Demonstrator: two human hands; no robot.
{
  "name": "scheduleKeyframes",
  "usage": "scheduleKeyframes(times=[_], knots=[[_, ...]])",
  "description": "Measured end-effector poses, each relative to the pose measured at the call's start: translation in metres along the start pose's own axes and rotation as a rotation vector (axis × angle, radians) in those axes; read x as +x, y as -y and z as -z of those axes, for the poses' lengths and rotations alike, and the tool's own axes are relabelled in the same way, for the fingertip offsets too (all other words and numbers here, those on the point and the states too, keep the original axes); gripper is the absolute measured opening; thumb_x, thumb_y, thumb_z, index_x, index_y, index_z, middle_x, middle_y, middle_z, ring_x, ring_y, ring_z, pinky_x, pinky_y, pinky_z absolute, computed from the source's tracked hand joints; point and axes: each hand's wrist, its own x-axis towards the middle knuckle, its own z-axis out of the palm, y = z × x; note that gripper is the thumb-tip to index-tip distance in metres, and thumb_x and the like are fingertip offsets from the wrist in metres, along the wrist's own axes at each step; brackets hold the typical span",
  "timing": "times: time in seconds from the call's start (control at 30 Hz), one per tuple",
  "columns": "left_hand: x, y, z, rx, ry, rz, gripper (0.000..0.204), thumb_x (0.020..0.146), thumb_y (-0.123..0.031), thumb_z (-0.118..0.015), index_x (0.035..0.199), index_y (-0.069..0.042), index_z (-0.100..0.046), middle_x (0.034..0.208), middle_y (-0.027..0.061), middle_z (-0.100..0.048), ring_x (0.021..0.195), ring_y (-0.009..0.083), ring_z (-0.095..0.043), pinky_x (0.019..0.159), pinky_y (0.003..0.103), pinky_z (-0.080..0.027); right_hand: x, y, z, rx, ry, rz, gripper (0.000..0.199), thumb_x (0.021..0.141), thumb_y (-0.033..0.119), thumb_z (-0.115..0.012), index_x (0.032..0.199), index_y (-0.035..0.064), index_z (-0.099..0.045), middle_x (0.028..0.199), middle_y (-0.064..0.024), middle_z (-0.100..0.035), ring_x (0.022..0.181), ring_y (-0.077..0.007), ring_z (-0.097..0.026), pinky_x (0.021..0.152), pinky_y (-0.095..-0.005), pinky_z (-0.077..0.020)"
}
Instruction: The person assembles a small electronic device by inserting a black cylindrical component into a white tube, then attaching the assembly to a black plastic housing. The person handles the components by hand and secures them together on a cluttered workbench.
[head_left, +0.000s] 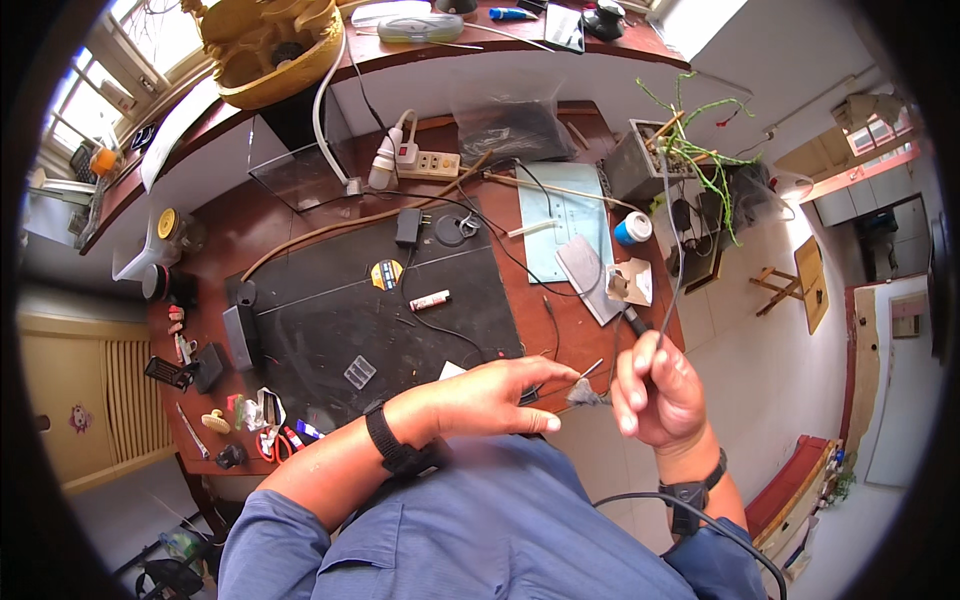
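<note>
My left hand (500,393) reaches over the near edge of the table, fingers stretched out and thumb apart. Its fingertips are beside a thin metal rod (592,369) and a small grey tuft-like piece (583,393); I cannot tell whether they touch. To the right, my right hand (660,388) is raised with its fingers curled in. A thin grey cable (681,262) runs down into its fingertips, and what else the fingers may hold is hidden. Just beyond that hand is a dark handle-like piece (634,321).
A black mat (330,290) covers much of the reddish table, with a marker (430,300), a black adapter (408,227) and a clear plastic case (359,372) on it. Red-handled pliers (285,440) lie at the left. Beyond are a power strip (437,164) and a potted plant (640,165).
</note>
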Motion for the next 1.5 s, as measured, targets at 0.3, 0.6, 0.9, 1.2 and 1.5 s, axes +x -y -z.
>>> scheduleKeyframes(times=[0.3, 0.6, 0.9, 1.2, 1.5], knots=[[-0.021, 0.019, 0.038, -0.398, -0.339, 0.239, 0.041, 0.105, -0.016, -0.072, 0.141, -0.003, -0.058, 0.116, 0.0048, -0.071, 0.106, 0.0120, -0.066, 0.096, 0.032, -0.056, 0.133, -0.039, -0.005, 0.168, 0.009, -0.049, 0.026, 0.114, 0.030, -0.052, 0.122, 0.0075, -0.063, 0.105, -0.0093, -0.069, 0.098, -0.0280, -0.075, 0.070, -0.0330, -0.0629], [-0.015, 0.036, 0.110, 0.749, -0.864, 0.164, 0.030, 0.094, -0.016, -0.078, 0.123, -0.010, -0.072, 0.088, 0.0112, -0.063, 0.083, 0.0304, -0.065, 0.075, 0.041, -0.055, 0.231, -0.058, 0.012, -0.776, -0.012, -0.192, 0.013, 0.103, 0.015, -0.072, 0.113, 0.0065, -0.073, 0.092, 0.0030, -0.070, 0.075, -0.0038, -0.064, 0.064, -0.0199, -0.0494], [-0.033, 0.081, 0.163, 0.454, -1.153, 0.409, 0.049, 0.094, -0.024, -0.080, 0.135, -0.002, -0.065, 0.109, 0.0124, -0.069, 0.080, 0.0210, -0.070, 0.077, 0.036, -0.059, 0.372, -0.060, 0.076, -1.139, -0.217, 0.141, 0.019, 0.106, 0.017, -0.064, 0.116, 0.0006, -0.069, 0.086, -0.0013, -0.069, 0.068, -0.0079, -0.066, 0.060, -0.0254, -0.0536], [-0.065, 0.100, 0.167, 0.313, -1.198, 0.493, 0.042, 0.095, -0.013, -0.077, 0.133, 0.000, -0.065, 0.113, 0.0128, -0.070, 0.084, 0.0181, -0.071, 0.079, 0.033, -0.059, 0.434, -0.074, 0.101, -1.776, -0.192, 0.361, 0.023, 0.096, 0.025, -0.069, 0.104, 0.0027, -0.072, 0.101, -0.0210, -0.075, 0.100, -0.0415, -0.070, 0.092, -0.0491, -0.0556], [-0.077, 0.103, 0.172, 0.268, -1.233, 0.469, 0.043, 0.094, -0.009, -0.077, 0.134, 0.000, -0.064, 0.116, 0.0131, -0.069, 0.083, 0.0165, -0.070, 0.076, 0.031, -0.059, 0.443, -0.083, 0.109, -1.883, -0.145, 0.311, 0.022, 0.094, 0.024, -0.072, 0.103, 0.0037, -0.071, 0.102, -0.0218, -0.074, 0.099, -0.0425, -0.071, 0.089, -0.0509, -0.0565]])
